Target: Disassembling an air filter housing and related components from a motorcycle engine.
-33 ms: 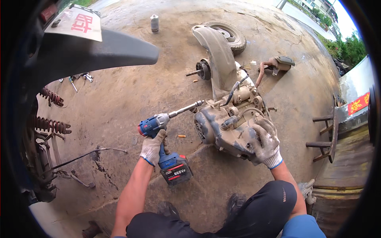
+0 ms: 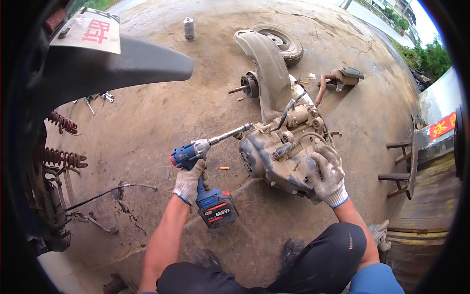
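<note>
My left hand [image 2: 189, 181], in a whitish work glove, is closed round the handle of a blue cordless impact wrench [image 2: 188, 154] with a black battery pack. A long silver extension with a socket [image 2: 246, 127] reaches from the wrench to the left upper edge of a dirty scooter engine [image 2: 279, 161] on the ground. Whether the socket sits on a fastener I cannot tell. My gloved right hand [image 2: 328, 171] lies on the engine's right side, its fingers spread and slightly bent over the casing. A grey rear mudguard [image 2: 267, 73] and a hub with an axle [image 2: 249, 85] adjoin the engine's far end.
Beyond the mudguard lies a wheel [image 2: 286, 46]; a muffler with a rusty pipe [image 2: 345, 78] is to its right. A spray can [image 2: 189, 29] stands farther back. At left are a vehicle's dark fender [image 2: 152, 61], coil springs [image 2: 63, 157] and hand tools [image 2: 90, 105]. A bench [image 2: 409, 171] stands right.
</note>
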The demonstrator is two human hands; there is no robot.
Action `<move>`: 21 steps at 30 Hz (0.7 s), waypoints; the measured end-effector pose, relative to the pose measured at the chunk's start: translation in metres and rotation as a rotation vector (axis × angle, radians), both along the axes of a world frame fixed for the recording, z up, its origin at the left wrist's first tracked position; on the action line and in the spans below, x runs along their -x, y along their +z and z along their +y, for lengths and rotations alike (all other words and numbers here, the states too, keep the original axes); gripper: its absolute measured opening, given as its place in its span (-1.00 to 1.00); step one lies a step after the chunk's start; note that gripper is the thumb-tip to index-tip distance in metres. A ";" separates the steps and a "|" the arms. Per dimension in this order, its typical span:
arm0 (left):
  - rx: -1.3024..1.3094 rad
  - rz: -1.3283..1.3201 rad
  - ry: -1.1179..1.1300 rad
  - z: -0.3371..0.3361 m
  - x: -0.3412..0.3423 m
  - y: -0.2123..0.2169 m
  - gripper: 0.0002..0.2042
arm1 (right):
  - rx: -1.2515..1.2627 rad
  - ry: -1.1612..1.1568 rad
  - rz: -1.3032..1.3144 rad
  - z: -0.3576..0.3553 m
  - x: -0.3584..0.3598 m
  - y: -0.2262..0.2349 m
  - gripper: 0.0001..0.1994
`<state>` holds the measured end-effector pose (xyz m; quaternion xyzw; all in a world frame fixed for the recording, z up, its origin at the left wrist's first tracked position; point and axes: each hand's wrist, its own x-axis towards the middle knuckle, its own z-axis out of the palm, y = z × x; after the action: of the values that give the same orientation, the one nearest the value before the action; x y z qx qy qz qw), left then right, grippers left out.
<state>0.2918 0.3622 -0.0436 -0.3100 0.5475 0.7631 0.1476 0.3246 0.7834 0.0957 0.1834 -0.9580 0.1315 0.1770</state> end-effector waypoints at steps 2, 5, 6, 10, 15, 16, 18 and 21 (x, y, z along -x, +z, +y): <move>-0.015 0.033 -0.033 0.004 0.006 0.000 -0.59 | -0.016 -0.016 0.000 -0.005 0.002 0.000 -0.48; 0.009 0.063 -0.083 0.003 0.018 0.002 -0.57 | -0.016 -0.034 -0.045 -0.003 0.000 -0.003 -0.43; 0.018 0.053 -0.125 0.001 0.022 0.001 -0.56 | -0.015 -0.035 -0.037 -0.005 0.001 -0.002 -0.47; -0.010 0.149 -0.189 -0.002 0.034 -0.004 -0.53 | -0.016 -0.023 -0.025 -0.004 0.002 -0.001 -0.50; -0.047 0.140 -0.265 -0.010 0.046 -0.003 -0.59 | -0.026 -0.025 -0.041 -0.006 -0.001 0.003 -0.47; -0.048 0.138 -0.267 -0.009 0.052 -0.004 -0.59 | -0.014 -0.017 -0.044 -0.006 -0.002 0.002 -0.45; 0.080 0.109 -0.339 -0.006 0.064 0.000 -0.72 | -0.020 -0.019 -0.055 -0.007 -0.002 0.005 -0.44; 0.281 0.168 -0.383 0.002 0.066 -0.006 -0.75 | -0.017 -0.011 -0.079 -0.007 -0.001 0.003 -0.42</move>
<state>0.2262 0.3644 -0.0498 -0.1536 0.7074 0.6606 0.1992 0.3258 0.7761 0.0989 0.1741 -0.9664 0.1293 0.1383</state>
